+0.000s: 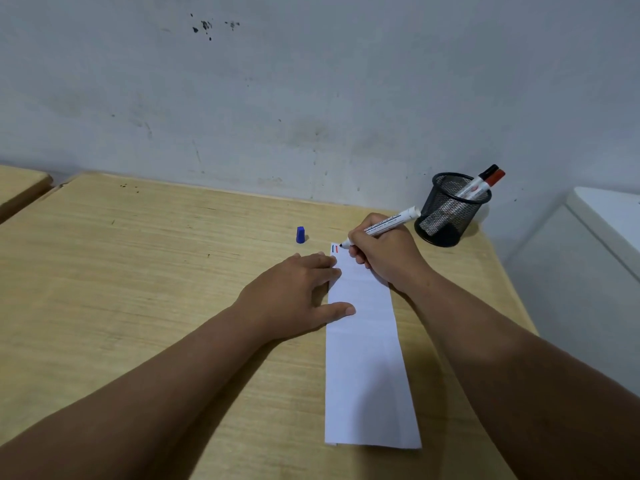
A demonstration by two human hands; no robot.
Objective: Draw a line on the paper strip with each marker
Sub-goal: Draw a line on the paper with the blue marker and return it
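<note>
A long white paper strip lies on the wooden table, running toward me. At its far left corner sit a short blue line and a short red line side by side. My right hand grips a white uncapped marker whose dark tip touches the paper just right of the red line. My left hand lies flat, fingers spread, pressing the strip's left edge. A blue marker cap stands upright on the table left of the strip's far end.
A black mesh pen cup stands at the table's back right, holding a black-capped marker and a red-capped marker. A grey wall rises behind the table. A white surface sits to the right, and another table edge at the far left.
</note>
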